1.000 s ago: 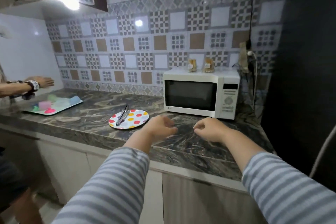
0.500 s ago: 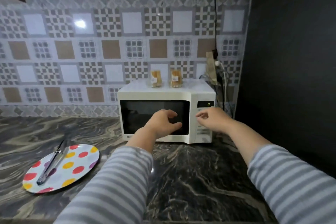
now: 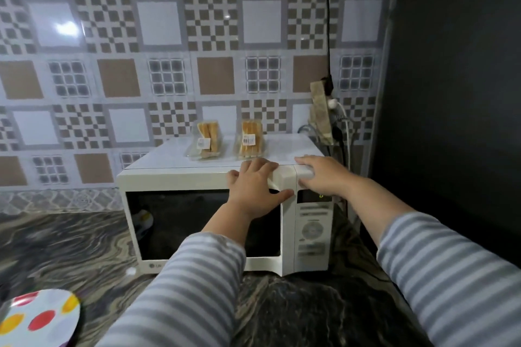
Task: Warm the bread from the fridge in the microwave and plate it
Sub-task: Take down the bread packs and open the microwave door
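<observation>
While two bread packs (image 3: 207, 138) stand upright on top of the microwave (image 3: 180, 179), the left grip (image 3: 253, 186) clasps the upper right corner of the door (image 3: 183, 222). The right grip (image 3: 321, 175) lies flat, released, on the top above the control panel (image 3: 313, 231). A spotted plate (image 3: 39, 318) sits on the worktop (image 3: 70, 248), well apart at front left.

Prob. a home kitchen: microwave (image 3: 174, 222) on marbled counter (image 3: 70, 248), patterned tile backsplash (image 3: 169, 65).

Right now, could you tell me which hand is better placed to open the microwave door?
Left: the left hand grips the door at its top corner; the right hand rests above the control panel.
</observation>
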### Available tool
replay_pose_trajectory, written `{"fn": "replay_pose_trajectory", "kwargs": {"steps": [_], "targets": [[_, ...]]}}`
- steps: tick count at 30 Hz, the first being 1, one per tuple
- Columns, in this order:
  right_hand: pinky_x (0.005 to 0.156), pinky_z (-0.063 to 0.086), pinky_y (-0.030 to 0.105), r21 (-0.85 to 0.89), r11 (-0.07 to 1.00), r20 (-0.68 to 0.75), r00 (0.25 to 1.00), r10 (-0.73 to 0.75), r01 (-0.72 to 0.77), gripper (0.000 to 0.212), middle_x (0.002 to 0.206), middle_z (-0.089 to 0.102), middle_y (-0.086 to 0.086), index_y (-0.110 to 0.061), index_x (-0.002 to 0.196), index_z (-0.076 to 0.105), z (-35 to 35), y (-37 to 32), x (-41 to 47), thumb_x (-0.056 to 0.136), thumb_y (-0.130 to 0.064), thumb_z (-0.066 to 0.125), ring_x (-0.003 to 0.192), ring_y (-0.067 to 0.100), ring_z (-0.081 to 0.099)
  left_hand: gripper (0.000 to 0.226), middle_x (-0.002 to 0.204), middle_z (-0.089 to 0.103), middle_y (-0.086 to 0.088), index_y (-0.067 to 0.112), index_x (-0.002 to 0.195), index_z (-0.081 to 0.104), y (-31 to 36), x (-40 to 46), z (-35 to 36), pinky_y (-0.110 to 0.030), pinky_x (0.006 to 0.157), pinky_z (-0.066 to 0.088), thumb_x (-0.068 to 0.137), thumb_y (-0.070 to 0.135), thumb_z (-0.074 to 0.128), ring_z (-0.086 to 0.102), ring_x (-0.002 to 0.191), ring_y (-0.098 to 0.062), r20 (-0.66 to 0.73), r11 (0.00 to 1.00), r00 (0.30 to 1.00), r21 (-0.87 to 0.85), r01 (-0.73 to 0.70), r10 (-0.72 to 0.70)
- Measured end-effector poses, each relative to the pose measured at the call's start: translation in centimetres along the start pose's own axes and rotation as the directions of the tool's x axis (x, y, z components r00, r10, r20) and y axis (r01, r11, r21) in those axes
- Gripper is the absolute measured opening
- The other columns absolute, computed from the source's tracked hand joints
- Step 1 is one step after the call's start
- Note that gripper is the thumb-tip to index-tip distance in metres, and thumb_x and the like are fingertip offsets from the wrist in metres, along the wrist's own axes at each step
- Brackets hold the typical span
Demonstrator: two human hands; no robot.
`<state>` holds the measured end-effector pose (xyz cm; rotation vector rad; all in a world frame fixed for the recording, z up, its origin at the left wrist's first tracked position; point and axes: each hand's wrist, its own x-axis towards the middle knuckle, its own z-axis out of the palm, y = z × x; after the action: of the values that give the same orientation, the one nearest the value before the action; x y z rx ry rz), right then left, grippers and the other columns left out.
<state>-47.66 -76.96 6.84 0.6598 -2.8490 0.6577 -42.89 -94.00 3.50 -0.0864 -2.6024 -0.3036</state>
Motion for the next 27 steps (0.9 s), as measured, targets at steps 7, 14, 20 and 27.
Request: {"fn": "replay_pose_trajectory", "kwargs": {"steps": [7, 14, 20, 27], "targets": [[0.117, 0.021, 0.033, -0.011, 1.0, -0.001, 1.0, -0.005, 0.005, 0.062, 0.158, 0.023, -0.005, -0.028, 0.147, 0.035, 0.4, 1.1, 0.6, 0.09, -0.034, 0.06, 0.145, 0.018, 0.023, 0.067, 0.131, 0.037, 0.007, 0.032, 0.13, 0.042, 0.3, 0.7, 2.7, -0.041, 0.096, 0.023, 0.075, 0.068, 0.055, 0.026, 0.126, -0.018, -0.17, 1.0, 0.985, -0.005, 0.018, -0.018], [0.117, 0.02, 0.034, -0.057, 0.998, -0.004, 1.0, -0.005, 0.005, 0.062, 0.159, 0.022, -0.003, -0.026, 0.149, 0.032, 0.3, 0.5, 0.1, 0.092, -0.031, 0.059, 0.145, 0.019, 0.022, 0.078, 0.132, 0.036, 0.001, 0.024, 0.13, 0.039, 1.0, 1.6, 2.0, -0.045, 0.104, 0.019, 0.071, 0.072, 0.057, 0.025, 0.128, -0.021, -0.089, 0.99, 0.996, 0.142, 0.002, 0.011], [0.118, 0.021, 0.037, -0.055, 0.998, 0.014, 1.0, -0.004, 0.005, 0.062, 0.159, 0.022, -0.003, -0.027, 0.148, 0.033, 0.2, 0.6, 0.1, 0.092, -0.032, 0.06, 0.145, 0.019, 0.022, 0.084, 0.139, 0.033, -0.004, 0.021, 0.134, 0.037, 1.7, 1.8, 1.3, -0.047, 0.109, 0.016, 0.071, 0.071, 0.06, 0.021, 0.133, -0.026, -0.022, 0.989, 0.999, 0.139, 0.048, -0.045], [0.119, 0.02, 0.039, -0.065, 0.998, 0.034, 0.999, -0.01, 0.012, 0.063, 0.159, 0.021, -0.003, -0.027, 0.149, 0.032, 0.1, 0.6, 0.4, 0.092, -0.032, 0.06, 0.146, 0.02, 0.021, 0.083, 0.137, 0.032, -0.005, 0.019, 0.133, 0.038, 1.8, 2.0, 1.2, -0.047, 0.109, 0.019, 0.071, 0.07, 0.062, 0.022, 0.131, -0.027, 0.007, 0.994, 0.999, 0.102, 0.048, -0.049]]}}
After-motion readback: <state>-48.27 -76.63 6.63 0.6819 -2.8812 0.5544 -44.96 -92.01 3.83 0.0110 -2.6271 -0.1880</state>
